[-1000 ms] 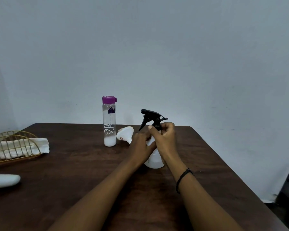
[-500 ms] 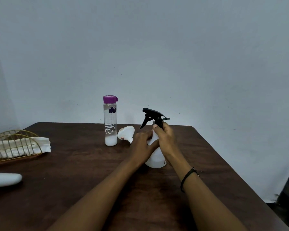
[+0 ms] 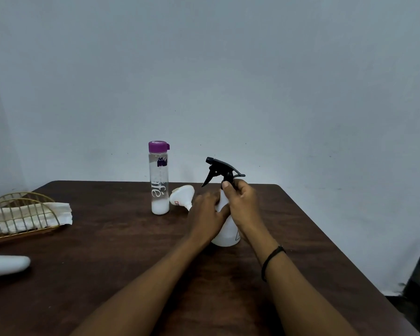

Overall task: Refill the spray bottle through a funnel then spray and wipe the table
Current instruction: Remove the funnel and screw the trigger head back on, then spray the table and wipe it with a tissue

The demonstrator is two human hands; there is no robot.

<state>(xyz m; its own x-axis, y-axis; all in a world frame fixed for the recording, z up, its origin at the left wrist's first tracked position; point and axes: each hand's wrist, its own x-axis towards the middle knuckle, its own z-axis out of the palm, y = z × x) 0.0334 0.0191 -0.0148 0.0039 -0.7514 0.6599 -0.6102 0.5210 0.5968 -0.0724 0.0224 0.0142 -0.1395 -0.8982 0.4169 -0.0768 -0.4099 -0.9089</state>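
A white spray bottle (image 3: 226, 235) with a black trigger head (image 3: 220, 169) stands upright on the dark wooden table (image 3: 121, 253). My left hand (image 3: 207, 214) grips the bottle's body from the left. My right hand (image 3: 240, 202) pinches the black collar just under the trigger head. A white funnel (image 3: 181, 196) lies on its side just left of my left hand. A clear water bottle (image 3: 159, 178) with a purple cap stands upright left of the funnel.
A gold wire holder (image 3: 17, 215) with folded white cloths (image 3: 34, 217) sits at the table's left edge. A white rounded object (image 3: 6, 265) lies at the near left. The wall runs close behind the table; its right edge drops off beside a dark object.
My right hand has shifted round the black collar, and the trigger head has turned slightly. The left hand keeps its hold on the bottle's body.
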